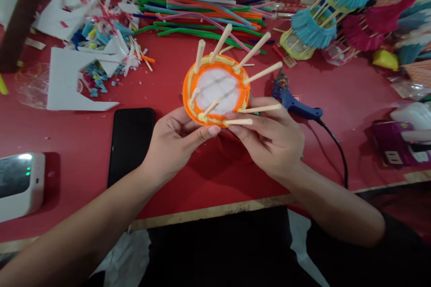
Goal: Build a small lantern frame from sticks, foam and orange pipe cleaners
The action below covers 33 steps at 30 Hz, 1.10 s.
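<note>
In the head view, the left hand (177, 136) and the right hand (274, 136) grip the stick-studded orange disc (215, 87) above the table (202, 184). The left arm (97, 215) partly covers a phone (129, 139); a glue gun (298, 106) lies near the right hand, coloured rods (205, 11) farther back.

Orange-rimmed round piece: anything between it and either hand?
Nothing visible. The left hand and the right hand hold the orange-rimmed piece directly by its near edge. Two sticks jut over the latter hand but don't seem to block the hold; the underside is hidden.
</note>
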Motion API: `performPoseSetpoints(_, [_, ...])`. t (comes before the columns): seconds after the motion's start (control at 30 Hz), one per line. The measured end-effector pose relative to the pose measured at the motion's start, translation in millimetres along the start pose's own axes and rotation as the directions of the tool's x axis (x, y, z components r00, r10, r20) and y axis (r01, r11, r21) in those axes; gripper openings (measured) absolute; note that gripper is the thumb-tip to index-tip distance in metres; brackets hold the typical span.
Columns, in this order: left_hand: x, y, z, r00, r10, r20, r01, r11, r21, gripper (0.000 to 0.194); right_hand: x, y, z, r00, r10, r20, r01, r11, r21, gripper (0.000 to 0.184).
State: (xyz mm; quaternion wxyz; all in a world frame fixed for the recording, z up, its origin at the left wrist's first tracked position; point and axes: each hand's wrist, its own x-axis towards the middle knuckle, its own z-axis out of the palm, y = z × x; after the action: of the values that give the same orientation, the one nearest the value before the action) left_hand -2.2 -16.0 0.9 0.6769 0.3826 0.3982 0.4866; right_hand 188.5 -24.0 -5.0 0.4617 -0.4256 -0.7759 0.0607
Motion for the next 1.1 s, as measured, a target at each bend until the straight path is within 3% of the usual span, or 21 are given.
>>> performPoseSetpoints(0.33, [4.0,-4.8,-3.3,0.996,0.065,0.067,-0.064,0.998,-0.024,0.026,-1.8,-1.8,5.8,0.998,-0.030,-0.053,0.029,0.999,-0.023,0.020])
performPoseSetpoints(0.83, [5.5,-2.1,-2.1,1.000,-0.019,0.014,0.020,0.994,-0.104,0.026,-2.0,0.2,6.5,0.999,-0.026,0.046,0.027,0.999,-0.035,0.021])
performPoseSetpoints(1.0, [5.9,-2.9,-3.1,0.999,-0.043,0.018,0.044,0.997,-0.066,0.025,-2.5,0.0,5.3,0.998,-0.058,-0.020,0.055,0.992,-0.111,0.019])
performPoseSetpoints(1.1, [5.9,-3.4,-3.5,0.999,-0.045,0.014,0.046,0.997,-0.065,0.023,-1.6,0.0,3.6,0.998,-0.070,-0.002,0.069,0.991,-0.113,0.019])
